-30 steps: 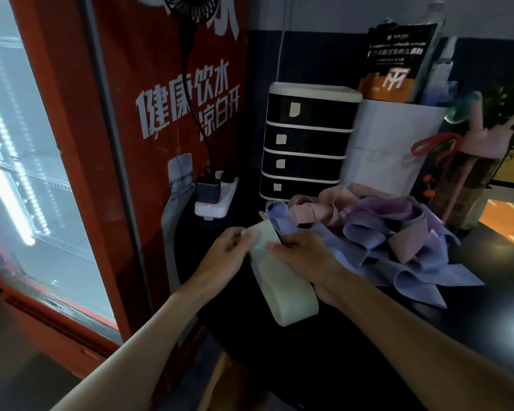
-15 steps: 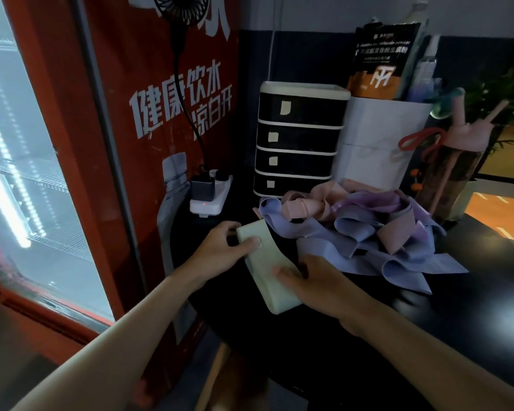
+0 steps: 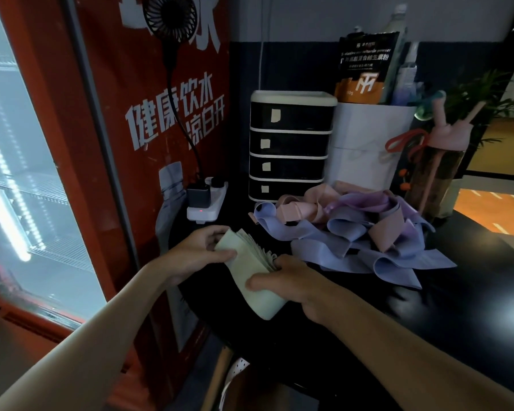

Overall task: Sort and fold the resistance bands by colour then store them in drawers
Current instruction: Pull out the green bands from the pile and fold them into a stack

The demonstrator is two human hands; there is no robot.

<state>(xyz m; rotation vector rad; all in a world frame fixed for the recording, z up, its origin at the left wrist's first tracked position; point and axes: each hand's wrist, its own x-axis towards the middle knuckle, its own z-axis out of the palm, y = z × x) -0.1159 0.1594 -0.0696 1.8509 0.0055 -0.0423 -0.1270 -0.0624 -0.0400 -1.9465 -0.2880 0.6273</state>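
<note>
A stack of pale green resistance bands (image 3: 254, 277) lies at the near left edge of the black table (image 3: 445, 315). My left hand (image 3: 202, 250) grips the stack's far end, thumb on top. My right hand (image 3: 291, 283) holds its right side, thumb across the top and fingers at the layered edges. Behind them a loose heap of blue bands (image 3: 365, 247), pink bands (image 3: 303, 209) and lilac bands (image 3: 365, 203) is piled on the table. A small black drawer unit (image 3: 291, 146) with white trim stands at the back, all drawers closed.
A red drinks fridge (image 3: 107, 143) with a glass door rises on the left. A white power strip (image 3: 207, 206) with a plugged charger sits by the drawers. A white box (image 3: 368, 146), a pink bottle (image 3: 439, 161) and a plant stand behind the heap.
The green bands went from one long strip to a shorter, thicker stack with fanned layers. My right hand slid from its far end toward the near side.
</note>
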